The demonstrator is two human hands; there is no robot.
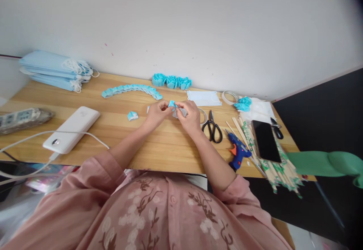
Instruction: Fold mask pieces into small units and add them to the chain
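Note:
Both my hands meet over the middle of the wooden table. My left hand and my right hand pinch a small folded light-blue piece between their fingertips. A similar small folded blue piece lies on the table to the left of my left hand. Behind my hands a curved row of folded blue pieces lies flat, and three blue rosettes stand against the wall. A white face mask lies just beyond my right hand.
Black scissors, a blue glue gun, a black phone on wrapped chopsticks and a tape roll lie right. A stack of blue masks, a white power bank with cable and a power strip lie left.

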